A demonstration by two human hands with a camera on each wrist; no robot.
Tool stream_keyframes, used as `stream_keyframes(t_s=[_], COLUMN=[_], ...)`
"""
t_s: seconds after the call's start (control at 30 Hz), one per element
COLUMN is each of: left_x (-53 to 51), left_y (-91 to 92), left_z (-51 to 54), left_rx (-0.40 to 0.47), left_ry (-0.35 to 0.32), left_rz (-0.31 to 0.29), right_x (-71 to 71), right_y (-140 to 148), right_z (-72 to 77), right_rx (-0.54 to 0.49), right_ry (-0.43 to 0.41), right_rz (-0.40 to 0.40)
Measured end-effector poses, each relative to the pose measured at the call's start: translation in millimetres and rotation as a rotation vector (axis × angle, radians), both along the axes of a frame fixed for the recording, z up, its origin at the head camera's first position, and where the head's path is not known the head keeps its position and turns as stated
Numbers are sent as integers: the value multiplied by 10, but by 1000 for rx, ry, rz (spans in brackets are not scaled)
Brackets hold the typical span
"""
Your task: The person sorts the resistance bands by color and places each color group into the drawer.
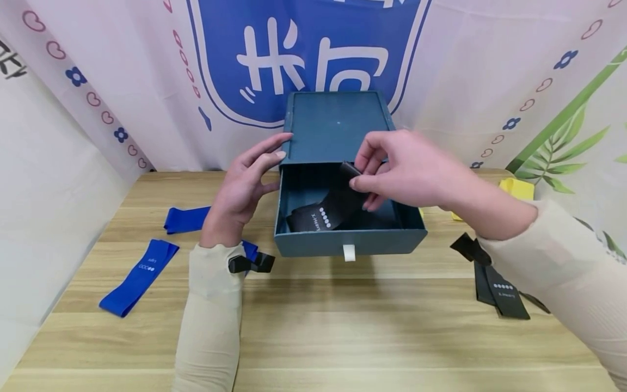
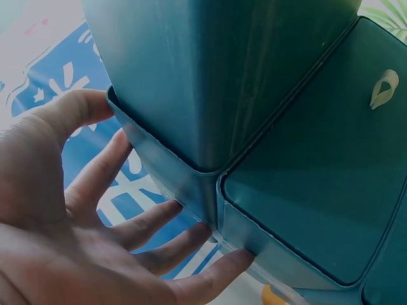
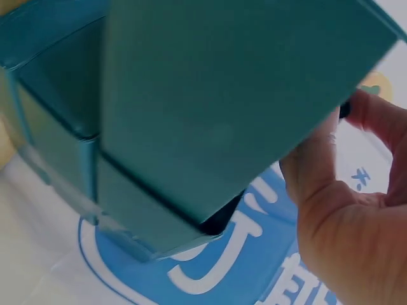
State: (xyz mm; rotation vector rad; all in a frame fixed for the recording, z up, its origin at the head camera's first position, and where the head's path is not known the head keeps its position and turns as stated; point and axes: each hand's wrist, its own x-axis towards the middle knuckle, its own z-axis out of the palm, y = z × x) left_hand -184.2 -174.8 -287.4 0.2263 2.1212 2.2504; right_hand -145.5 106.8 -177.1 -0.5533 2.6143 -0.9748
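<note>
On the table stands a dark teal box point(image 1: 338, 125) with its drawer point(image 1: 313, 246) pulled out toward me. A black resistance band point(image 1: 313, 216) marked "X-Heavy" lies partly inside the drawer. My right hand point(image 1: 404, 166) pinches the band's raised upper end between thumb and fingers, above the drawer's right part. My left hand point(image 1: 245, 185) rests against the box's left side, fingertips at its edge. In the left wrist view, the fingers of that hand point(image 2: 95, 210) are spread and fairly straight along the box. The right wrist view shows my right hand point(image 3: 350, 203) beside the box, with the band mostly hidden.
Blue bands point(image 1: 139, 279) lie on the wooden table point(image 1: 313, 337) at left, one near my left forearm. Black bands point(image 1: 506, 296) lie under my right forearm, yellow ones point(image 1: 518, 188) behind it. A patterned curtain point(image 1: 147, 65) hangs behind the box. A white pull tab point(image 1: 349, 253) hangs from the drawer.
</note>
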Motion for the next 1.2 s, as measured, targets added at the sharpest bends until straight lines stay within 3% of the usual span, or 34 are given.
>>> stream_keyframes(t_s=[0.57, 1.2], left_x=[-11, -18], left_y=[-4, -5], left_z=[-3, -18], left_rx=[8, -19], left_ry=[2, -4], left_rz=[-2, -3], right_x=[-61, -29], right_y=[132, 191], right_z=[-122, -172], right_rx=[113, 108], right_ry=[4, 124], right_rz=[-14, -34])
